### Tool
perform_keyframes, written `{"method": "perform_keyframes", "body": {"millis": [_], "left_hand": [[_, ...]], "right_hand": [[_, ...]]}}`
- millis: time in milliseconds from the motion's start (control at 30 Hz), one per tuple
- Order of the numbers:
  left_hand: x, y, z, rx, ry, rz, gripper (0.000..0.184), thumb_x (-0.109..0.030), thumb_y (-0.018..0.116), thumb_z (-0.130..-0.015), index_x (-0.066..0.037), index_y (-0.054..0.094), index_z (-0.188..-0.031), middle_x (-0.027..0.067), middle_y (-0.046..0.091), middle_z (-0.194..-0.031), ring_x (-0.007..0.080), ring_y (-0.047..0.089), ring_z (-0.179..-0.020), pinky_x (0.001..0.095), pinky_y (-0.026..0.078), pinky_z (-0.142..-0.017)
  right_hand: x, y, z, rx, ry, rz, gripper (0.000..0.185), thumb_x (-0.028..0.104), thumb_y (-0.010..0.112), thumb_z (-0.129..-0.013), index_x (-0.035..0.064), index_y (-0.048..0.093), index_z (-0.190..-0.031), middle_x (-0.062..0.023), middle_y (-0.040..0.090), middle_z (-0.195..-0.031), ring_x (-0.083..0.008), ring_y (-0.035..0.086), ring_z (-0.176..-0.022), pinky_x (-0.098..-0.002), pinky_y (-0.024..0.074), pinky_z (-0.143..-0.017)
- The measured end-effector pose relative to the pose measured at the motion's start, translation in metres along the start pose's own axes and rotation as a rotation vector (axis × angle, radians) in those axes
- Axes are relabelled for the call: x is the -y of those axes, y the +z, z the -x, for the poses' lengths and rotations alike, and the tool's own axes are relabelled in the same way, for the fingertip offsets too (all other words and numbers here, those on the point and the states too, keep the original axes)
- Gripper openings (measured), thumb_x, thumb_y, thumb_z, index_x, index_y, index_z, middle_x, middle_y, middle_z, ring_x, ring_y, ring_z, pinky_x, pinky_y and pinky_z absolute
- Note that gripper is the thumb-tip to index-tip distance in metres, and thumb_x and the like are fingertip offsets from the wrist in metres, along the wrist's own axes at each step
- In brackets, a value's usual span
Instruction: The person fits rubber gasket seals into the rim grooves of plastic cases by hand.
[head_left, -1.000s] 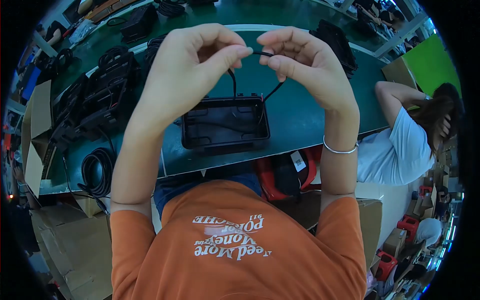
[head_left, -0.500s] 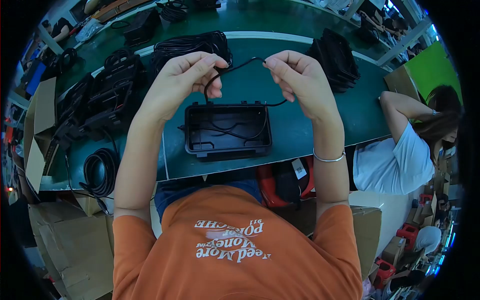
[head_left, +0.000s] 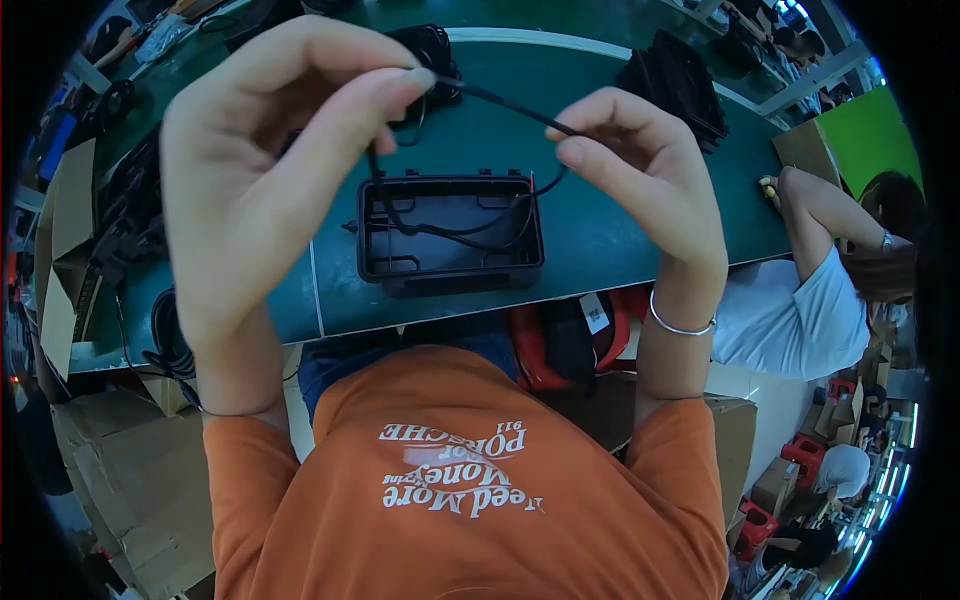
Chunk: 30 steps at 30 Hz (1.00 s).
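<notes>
A thin black cable [head_left: 500, 101] is stretched between my two hands above an open black box [head_left: 450, 262]. My left hand [head_left: 290, 150] pinches one part of it between thumb and index finger, up and to the left of the box. My right hand [head_left: 640, 165] pinches another part, up and to the right, with a bracelet on the wrist. From both hands the cable hangs down in loops into the box, which lies on the green table [head_left: 590, 240] with its hollow side up.
Stacked black cases [head_left: 675, 90] stand at the back right. Coiled black cable [head_left: 172, 335] and more black parts lie at the left beside a cardboard box [head_left: 72, 215]. At the right sits a co-worker in a white shirt [head_left: 800, 315].
My left hand has moved up, left and closer to the camera, and my right hand slightly outward. The cable between them is pulled straighter, and its loop now hangs into the box.
</notes>
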<state>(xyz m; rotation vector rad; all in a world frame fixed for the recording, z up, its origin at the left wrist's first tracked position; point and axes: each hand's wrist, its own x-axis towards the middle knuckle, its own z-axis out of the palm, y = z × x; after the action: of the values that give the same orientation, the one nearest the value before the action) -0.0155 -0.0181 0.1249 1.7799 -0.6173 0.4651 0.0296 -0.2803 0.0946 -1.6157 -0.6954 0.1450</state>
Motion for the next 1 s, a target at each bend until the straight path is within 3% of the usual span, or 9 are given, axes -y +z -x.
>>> {"method": "perform_keyframes", "body": {"millis": [133,200,233,300,367,600,733,800,1000], "left_hand": [[-0.008,-0.01,0.031,-0.1,0.017,-0.041,0.011,-0.006,0.061,-0.094,0.004,0.065,-0.096,0.0071,0.059,-0.083,0.0104,0.056,-0.065,0.0211,0.043,-0.062],[-0.002,-0.009,0.042,-0.092,-0.15,0.067,0.009,-0.004,0.06,-0.093,0.004,0.065,-0.096,0.0078,0.059,-0.083,0.011,0.058,-0.064,0.0207,0.044,-0.059],[0.007,-0.009,0.043,-0.095,-0.316,0.11,0.009,-0.003,0.068,-0.089,0.003,0.067,-0.096,0.0032,0.062,-0.076,0.0075,0.059,-0.063,0.0191,0.047,-0.055],[0.045,0.0,0.042,-0.046,-0.516,0.19,0.01,-0.008,0.069,-0.09,0.001,0.068,-0.095,0.0006,0.061,-0.072,0.005,0.058,-0.058,0.018,0.046,-0.051],[0.079,0.014,0.04,-0.013,-0.655,0.135,0.012,-0.011,0.068,-0.092,0.0,0.067,-0.094,0.0001,0.061,-0.071,0.0037,0.056,-0.052,0.0175,0.043,-0.047],[0.095,0.002,0.049,-0.02,-0.763,0.048,0.015,-0.014,0.068,-0.093,0.001,0.067,-0.092,-0.0006,0.06,-0.066,0.0026,0.052,-0.047,0.0165,0.037,-0.042],[0.102,-0.004,0.054,-0.025,-0.801,0.066,0.014,-0.014,0.068,-0.093,0.001,0.066,-0.092,-0.0011,0.06,-0.065,0.0021,0.05,-0.046,0.0161,0.037,-0.042],[0.107,-0.003,0.055,-0.03,-0.801,0.057,0.014,-0.013,0.068,-0.093,0.0,0.066,-0.092,-0.0013,0.06,-0.065,0.0018,0.05,-0.047,0.016,0.037,-0.042],[0.118,0.004,0.062,-0.065,-0.721,0.097,0.01,-0.011,0.068,-0.092,-0.001,0.064,-0.092,-0.0042,0.058,-0.066,-0.0006,0.05,-0.054,0.0148,0.036,-0.047]], "right_hand": [[-0.012,-0.013,0.033,-0.051,0.009,-0.091,0.017,0.008,0.071,-0.091,-0.0021,0.067,-0.104,-0.0042,0.067,-0.093,-0.0084,0.063,-0.083,-0.0225,0.0526,-0.076],[-0.021,-0.012,0.039,-0.126,0.068,-0.156,0.015,0.009,0.068,-0.092,-0.002,0.067,-0.103,-0.004,0.065,-0.086,-0.0091,0.063,-0.073,-0.0237,0.0541,-0.065],[-0.031,-0.011,0.038,-0.169,0.169,-0.153,0.015,0.009,0.067,-0.093,-0.0017,0.067,-0.103,-0.0035,0.064,-0.084,-0.0086,0.062,-0.071,-0.023,0.0536,-0.061],[-0.059,-0.001,0.026,-0.338,0.33,-0.044,0.018,0.012,0.066,-0.094,-0.0017,0.067,-0.105,-0.003,0.063,-0.081,-0.0072,0.06,-0.066,-0.0206,0.0508,-0.049],[-0.093,0.001,0.018,-0.365,0.398,-0.031,0.02,0.014,0.067,-0.093,-0.0024,0.065,-0.104,-0.003,0.062,-0.082,-0.007,0.059,-0.062,-0.0201,0.0493,-0.046],[-0.095,0.013,0.018,-0.296,0.516,0.106,0.019,0.015,0.066,-0.092,-0.0026,0.065,-0.099,-0.0028,0.06,-0.079,-0.0055,0.054,-0.051,-0.02,0.0432,-0.039],[-0.092,0.018,0.015,-0.273,0.529,0.172,0.017,0.016,0.067,-0.091,-0.0006,0.067,-0.095,-0.0012,0.06,-0.078,-0.0047,0.052,-0.054,-0.02,0.0422,-0.043],[-0.104,0.013,0.014,-0.254,0.459,0.28,0.013,0.014,0.068,-0.09,0.0011,0.068,-0.093,0.0005,0.061,-0.078,-0.0038,0.051,-0.06,-0.0194,0.042,-0.053],[-0.118,0.011,0.018,-0.29,0.326,0.153,0.007,0.008,0.07,-0.089,0.0017,0.067,-0.091,0.0028,0.062,-0.081,-0.0031,0.052,-0.072,-0.0181,0.0414,-0.065]]}}
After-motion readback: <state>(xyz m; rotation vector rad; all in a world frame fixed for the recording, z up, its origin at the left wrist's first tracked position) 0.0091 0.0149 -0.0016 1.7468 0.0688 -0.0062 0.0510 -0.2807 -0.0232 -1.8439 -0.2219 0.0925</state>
